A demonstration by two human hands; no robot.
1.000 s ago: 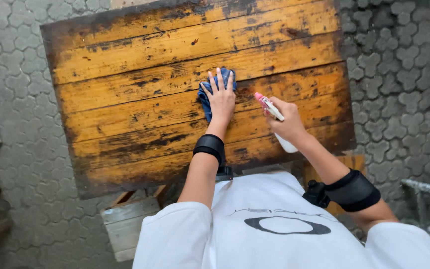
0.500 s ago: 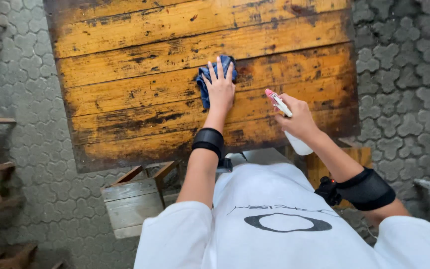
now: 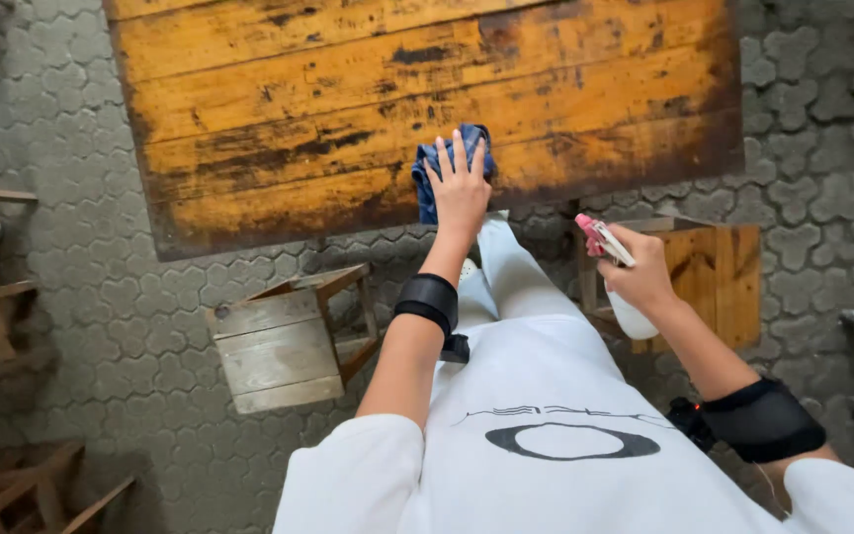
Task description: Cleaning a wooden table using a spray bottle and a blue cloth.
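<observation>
Crumpled blue cloth (image 3: 430,168) lies on the worn plank tabletop (image 3: 298,109); pink-topped, seemingly white spray bottle (image 3: 617,277) tilted.

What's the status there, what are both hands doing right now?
Left hand flat on blue cloth, pressed to wooden table. Right hand grips spray bottle, off the table. Nothing in the way.

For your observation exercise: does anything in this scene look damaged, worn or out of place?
Yes: the orange-brown wooden plank tabletop is badly worn, with dark blackened patches where the finish is gone, mostly along its near edge and seams. Nothing looks spilled.
</observation>
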